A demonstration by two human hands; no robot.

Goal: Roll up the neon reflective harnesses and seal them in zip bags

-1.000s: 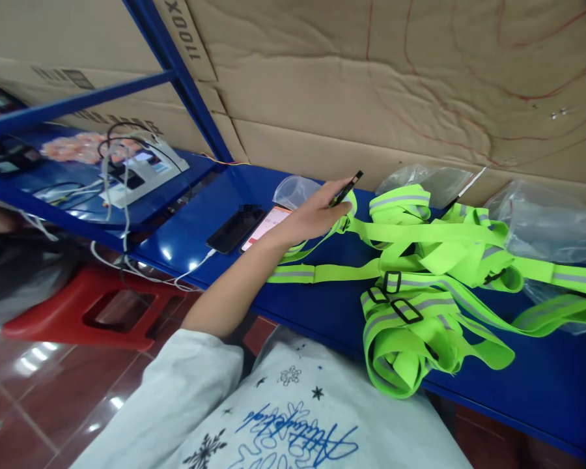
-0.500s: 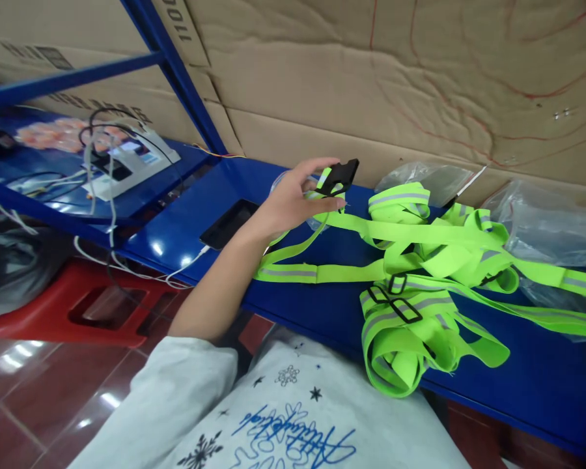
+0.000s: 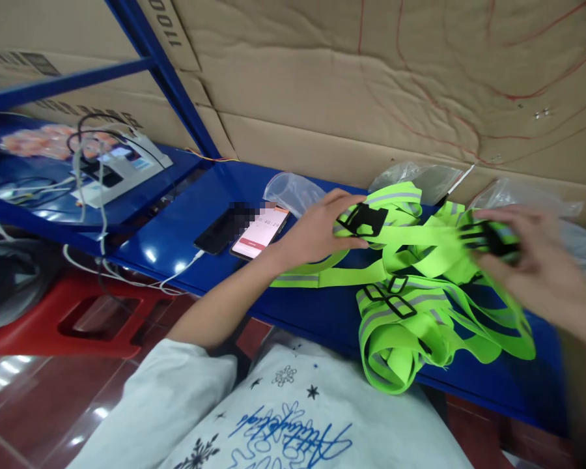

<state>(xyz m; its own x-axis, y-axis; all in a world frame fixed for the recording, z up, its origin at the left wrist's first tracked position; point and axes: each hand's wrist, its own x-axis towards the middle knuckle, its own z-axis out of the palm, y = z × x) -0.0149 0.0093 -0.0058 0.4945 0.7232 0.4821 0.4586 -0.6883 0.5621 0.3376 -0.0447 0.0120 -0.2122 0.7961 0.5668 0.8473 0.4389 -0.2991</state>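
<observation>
My left hand [image 3: 325,228] is closed on a black buckle socket [image 3: 370,220] fixed to a neon-green strap with a grey reflective stripe. Opposite it, my right hand [image 3: 532,254], smeared by motion, grips the pronged black buckle half [image 3: 488,238]. A gap separates the two halves, with green webbing [image 3: 415,236] stretched between the hands. Beneath and in front lies a heap of the same green straps [image 3: 395,355], partly rolled, with black slide adjusters [image 3: 403,307] on top.
Left of my left hand lie a lit phone [image 3: 258,234] and a dark phone [image 3: 217,231] with a white cable. Clear plastic bags [image 3: 293,192] rest along the cardboard wall [image 3: 293,130]. A power strip [image 3: 127,172] sits on the left shelf, above a red stool [image 3: 53,319].
My right hand has come into view from the right with the pronged buckle half. My left hand has moved right and down with the socket, uncovering the lit phone.
</observation>
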